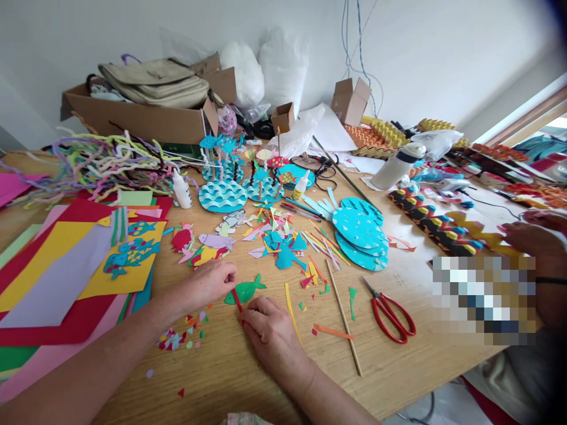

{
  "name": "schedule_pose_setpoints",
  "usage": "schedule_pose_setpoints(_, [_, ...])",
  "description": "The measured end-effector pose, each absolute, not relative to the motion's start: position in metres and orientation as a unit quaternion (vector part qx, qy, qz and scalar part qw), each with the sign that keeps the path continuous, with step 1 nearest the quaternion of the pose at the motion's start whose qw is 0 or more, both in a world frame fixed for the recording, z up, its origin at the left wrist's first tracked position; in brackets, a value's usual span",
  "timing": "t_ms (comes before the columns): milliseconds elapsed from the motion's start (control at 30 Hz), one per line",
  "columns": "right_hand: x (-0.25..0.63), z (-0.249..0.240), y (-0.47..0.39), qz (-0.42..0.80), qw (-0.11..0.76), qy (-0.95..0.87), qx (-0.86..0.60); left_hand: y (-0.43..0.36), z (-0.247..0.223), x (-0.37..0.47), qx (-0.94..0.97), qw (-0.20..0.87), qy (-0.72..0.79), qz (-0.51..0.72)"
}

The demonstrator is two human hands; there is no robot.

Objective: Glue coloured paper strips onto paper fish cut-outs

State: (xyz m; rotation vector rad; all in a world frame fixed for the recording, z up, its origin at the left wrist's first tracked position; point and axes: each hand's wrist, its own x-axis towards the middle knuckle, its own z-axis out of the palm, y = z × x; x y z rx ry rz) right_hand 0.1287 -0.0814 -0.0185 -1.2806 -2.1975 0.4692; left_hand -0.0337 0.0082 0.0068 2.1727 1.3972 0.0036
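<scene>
My left hand (217,278) is closed on the upper end of a narrow red paper strip (238,300). The strip's lower end is pinched in my right hand (267,324). It crosses the front part of a green paper fish (246,291) that lies on the wooden table (212,378). Left of my hands lie tiny scraps of coloured paper (176,339). To the right are a yellow strip (290,307), a thin wooden stick (343,319) and red-handled scissors (388,313) with slightly parted blades.
Coloured sheets (53,265) are stacked at the left. Behind my hands are paper offcuts (283,245), blue discs (361,230) and glue bottles (181,190). Pipe cleaners (110,165) and a cardboard box (137,121) stand farther back. Another person's hand (527,236) is at the right.
</scene>
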Motion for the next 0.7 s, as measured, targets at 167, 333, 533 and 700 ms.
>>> schedule_pose_setpoints(167, [0.1280, -0.0175, -0.0815, 0.180, 0.273, -0.817, -0.474, 0.0083, 0.0064, -0.0337, 0.807, 0.276, 0.522, -0.002])
schedule_pose_setpoints(333, [0.1281, -0.0172, -0.0812, 0.179, 0.272, -0.816, -0.477, 0.0079, 0.0086, -0.0324, 0.806, 0.274, 0.525, -0.006])
schedule_pose_setpoints(533, [0.1280, -0.0173, -0.0816, 0.178, 0.272, -0.816, -0.479, 0.0076, 0.0138, -0.0293, 0.800, 0.274, 0.534, -0.015])
schedule_pose_setpoints(700, [0.1277, -0.0168, -0.0819, 0.184, 0.277, -0.812, -0.480, 0.0078, 0.0130, -0.0304, 0.801, 0.277, 0.530, -0.017])
